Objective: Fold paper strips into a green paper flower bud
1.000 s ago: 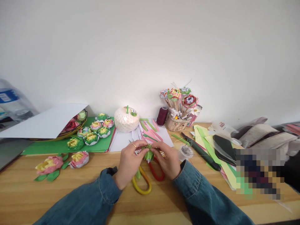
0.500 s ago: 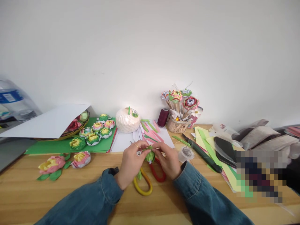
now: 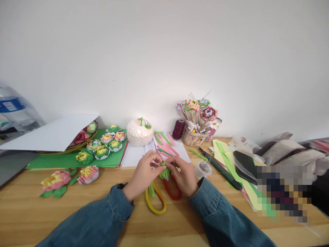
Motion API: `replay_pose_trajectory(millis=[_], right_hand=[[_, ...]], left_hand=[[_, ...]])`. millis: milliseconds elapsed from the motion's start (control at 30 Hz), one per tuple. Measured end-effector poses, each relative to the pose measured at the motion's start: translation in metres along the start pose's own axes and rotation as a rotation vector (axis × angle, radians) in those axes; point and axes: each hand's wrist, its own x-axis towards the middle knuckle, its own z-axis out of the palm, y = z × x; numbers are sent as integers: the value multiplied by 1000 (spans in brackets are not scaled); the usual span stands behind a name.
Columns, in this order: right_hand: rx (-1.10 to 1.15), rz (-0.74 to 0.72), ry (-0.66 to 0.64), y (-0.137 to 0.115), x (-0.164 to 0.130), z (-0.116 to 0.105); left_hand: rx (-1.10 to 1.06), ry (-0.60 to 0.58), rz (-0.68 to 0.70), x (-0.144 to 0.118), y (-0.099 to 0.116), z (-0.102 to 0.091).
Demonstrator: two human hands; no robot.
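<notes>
Paper bud (image 3: 165, 174) is staying pinched between right hand (image 3: 185, 176) and left hand (image 3: 142, 175), whose grip is arching higher (apparently readjusting).

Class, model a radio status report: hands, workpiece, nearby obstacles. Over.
Left hand, right hand: both pinching. Green folded piece: between them. Scissors: partly hidden by hands; small tub beside right hand.

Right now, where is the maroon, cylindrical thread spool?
In the head view, the spool stands right of centre, just left of the beige patterned flower container.
</notes>
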Motion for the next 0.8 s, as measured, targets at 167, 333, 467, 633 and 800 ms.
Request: replay_pose_trajectory(millis=[167,333,467,633,800], right_hand=[[139,98,-27,0,2,-1],[359,209,-115,-4,8,-8],[460,290,-188,-9,11,-14],[522,323,-218,-9,11,-13],[510,320,-228,-3,10,-12]], left_hand=[[-128,-122,-160,7,2,-8],[-212,-164,-247,9,9,-13],[-240,-179,-277,8,9,-15],[-265,-210,-296,7,7,-15],[-298,-226,-267,8,4,-15]])
